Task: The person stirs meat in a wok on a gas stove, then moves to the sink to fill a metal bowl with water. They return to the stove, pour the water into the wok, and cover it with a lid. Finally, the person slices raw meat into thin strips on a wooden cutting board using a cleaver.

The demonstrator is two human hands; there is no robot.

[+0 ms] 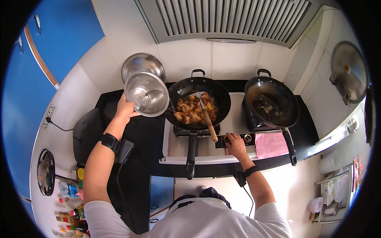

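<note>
My left hand (pixel 125 110) grips a stainless steel bowl (pixel 143 86) by its near left side and tilts it toward the wok. Clear liquid seems to run from the bowl's lower right lip at the wok's left rim. Inside the left black wok (pixel 220 104) lie browned chunks of food (pixel 190 108), apparently meat, in some liquid. A spatula with a wooden handle (pixel 209 125) rests among them, its handle leaning over the near rim. My right hand (pixel 236 145) has its fingers around the left stove knob (pixel 226 139); they partly hide it.
A second wok (pixel 262 92) with food scraps sits on the right burner, its handle jutting past the counter's front. Beside the knobs lies a pink cloth (pixel 271 145). Another steel bowl (pixel 143 61) leans on the wall. A range hood (pixel 232 17) overhangs the back; bottles (pixel 76 220) stand lower left.
</note>
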